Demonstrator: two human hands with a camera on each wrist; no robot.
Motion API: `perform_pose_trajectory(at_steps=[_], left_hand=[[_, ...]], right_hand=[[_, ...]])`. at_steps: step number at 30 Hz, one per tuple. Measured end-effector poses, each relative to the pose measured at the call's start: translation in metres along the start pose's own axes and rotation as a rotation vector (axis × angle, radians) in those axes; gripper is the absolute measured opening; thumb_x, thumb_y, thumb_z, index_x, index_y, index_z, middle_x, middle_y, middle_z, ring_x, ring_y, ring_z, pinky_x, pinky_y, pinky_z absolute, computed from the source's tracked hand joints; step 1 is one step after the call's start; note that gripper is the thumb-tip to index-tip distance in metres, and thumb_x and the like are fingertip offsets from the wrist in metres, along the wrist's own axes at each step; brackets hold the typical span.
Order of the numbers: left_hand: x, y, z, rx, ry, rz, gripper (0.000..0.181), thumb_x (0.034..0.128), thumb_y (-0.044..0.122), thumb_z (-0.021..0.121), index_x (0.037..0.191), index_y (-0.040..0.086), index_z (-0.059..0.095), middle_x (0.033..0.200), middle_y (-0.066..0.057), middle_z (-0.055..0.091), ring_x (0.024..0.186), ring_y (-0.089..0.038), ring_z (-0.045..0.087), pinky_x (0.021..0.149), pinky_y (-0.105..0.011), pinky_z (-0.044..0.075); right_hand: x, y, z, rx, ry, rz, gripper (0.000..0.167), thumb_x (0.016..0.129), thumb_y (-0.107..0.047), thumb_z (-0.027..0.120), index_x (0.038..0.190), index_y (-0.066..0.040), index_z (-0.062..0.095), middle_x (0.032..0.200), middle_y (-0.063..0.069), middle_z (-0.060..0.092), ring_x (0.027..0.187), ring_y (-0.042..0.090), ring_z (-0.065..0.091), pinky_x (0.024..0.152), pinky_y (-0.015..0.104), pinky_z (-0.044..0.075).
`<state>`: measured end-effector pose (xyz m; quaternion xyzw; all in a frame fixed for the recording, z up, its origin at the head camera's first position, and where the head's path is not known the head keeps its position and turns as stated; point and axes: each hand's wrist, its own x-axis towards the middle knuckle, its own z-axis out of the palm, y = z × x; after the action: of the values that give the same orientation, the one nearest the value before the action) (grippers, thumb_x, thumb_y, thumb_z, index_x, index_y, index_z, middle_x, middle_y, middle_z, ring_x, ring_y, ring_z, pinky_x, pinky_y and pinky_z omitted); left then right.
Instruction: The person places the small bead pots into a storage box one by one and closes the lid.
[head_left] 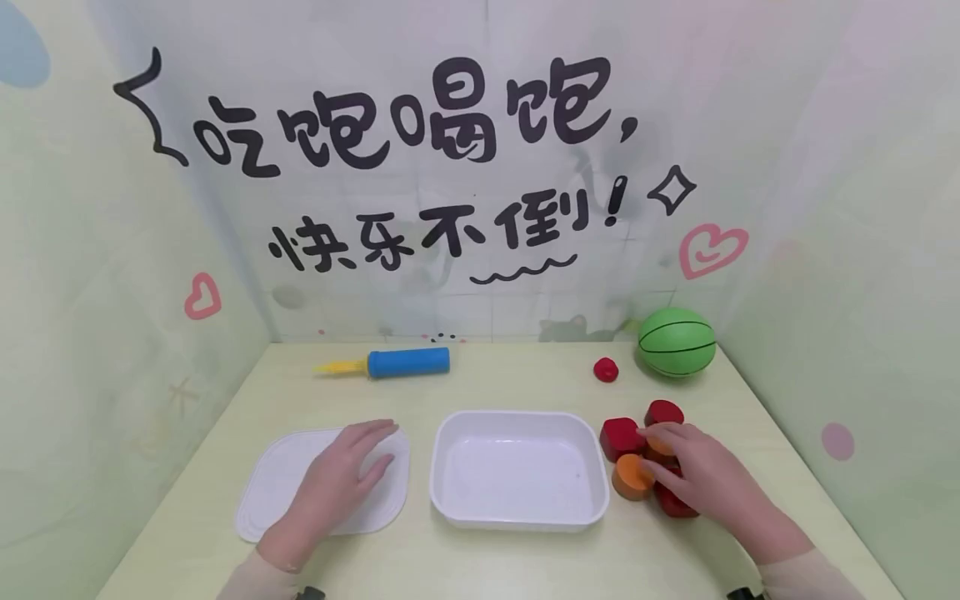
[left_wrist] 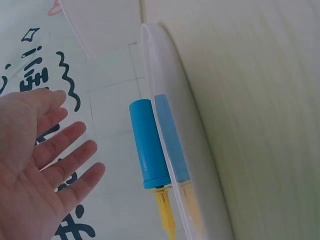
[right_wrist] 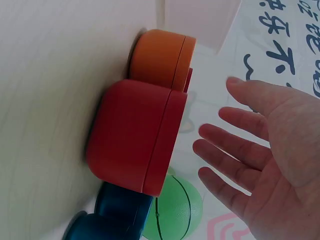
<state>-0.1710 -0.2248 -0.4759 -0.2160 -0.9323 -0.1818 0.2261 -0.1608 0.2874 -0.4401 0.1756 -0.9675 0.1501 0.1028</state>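
Note:
My left hand (head_left: 337,473) is held above a white lid (head_left: 273,475), fingers loosely spread. The left wrist view shows a gap between that hand (left_wrist: 50,155) and the upturned lid edge (left_wrist: 200,165). Over a cluster of small lidded containers on the right is my right hand (head_left: 705,475), nothing in its fingers. The cluster has an orange round container (head_left: 633,477), a red squarish container (head_left: 620,438) and others partly hidden by the hand. The right wrist view shows dark blue containers (right_wrist: 122,210) beside a red one (right_wrist: 132,135). Between the hands sits a white rectangular tub (head_left: 517,521).
At the back left lies a blue hand pump (head_left: 408,362) with a yellow nozzle. A green ball (head_left: 677,342) stands in the back right corner, and a small red object (head_left: 606,370) is to its left. Printed curtains enclose the table (head_left: 525,387).

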Motion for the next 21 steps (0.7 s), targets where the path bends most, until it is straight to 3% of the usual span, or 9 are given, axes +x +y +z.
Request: perform_pose_trajectory(at_steps=[8,14,21], left_hand=[[0.000,0.015,0.011,-0.200,-0.072,0.084,0.042,0.0903,0.022,0.081,0.131,0.017,0.070,0.138,0.003,0.066,0.130,-0.022,0.062,0.103,-0.047,0.056],[0.002,0.023,0.016,-0.192,-0.098,0.140,0.040,0.0915,0.026,0.080,0.129,0.017,0.071,0.140,0.003,0.064,0.131,-0.021,0.061,0.103,-0.045,0.056],[0.004,0.030,0.014,-0.172,-0.129,0.158,0.039,0.0911,0.034,0.080,0.126,0.017,0.073,0.139,0.000,0.065,0.129,-0.022,0.061,0.102,-0.044,0.057]], right_hand=[[-0.005,-0.003,0.004,-0.002,-0.041,-0.040,0.042,0.079,-0.035,0.090,0.116,-0.019,0.076,0.115,0.002,0.070,0.103,0.021,0.065,0.086,0.046,0.060],[-0.005,-0.004,0.008,-0.015,-0.075,-0.022,0.043,0.079,-0.037,0.089,0.115,-0.016,0.076,0.113,-0.001,0.071,0.105,0.021,0.064,0.087,0.045,0.059],[-0.004,-0.001,0.014,-0.013,-0.094,-0.014,0.042,0.078,-0.040,0.089,0.114,-0.020,0.076,0.110,-0.005,0.069,0.101,0.015,0.060,0.083,0.041,0.057]])
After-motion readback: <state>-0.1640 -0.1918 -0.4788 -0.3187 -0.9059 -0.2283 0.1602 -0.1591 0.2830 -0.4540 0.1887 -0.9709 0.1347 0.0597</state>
